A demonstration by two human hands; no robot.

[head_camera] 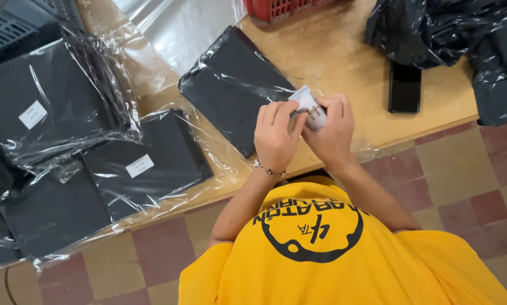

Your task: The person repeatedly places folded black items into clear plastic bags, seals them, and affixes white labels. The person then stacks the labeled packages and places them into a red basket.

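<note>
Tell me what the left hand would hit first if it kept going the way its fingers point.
The left hand has its fingers aimed up and right, onto the white label sheet it already pinches with the right hand. Past that lies bare wooden table; depth is hard to judge.

I am in a garment packing room: my wooden table [343, 51] carries folded black clothes in clear bags [67, 169], each labelled, left of it; a red crate [281, 8] at its far edge; tiled floor [462, 169] below.
</note>
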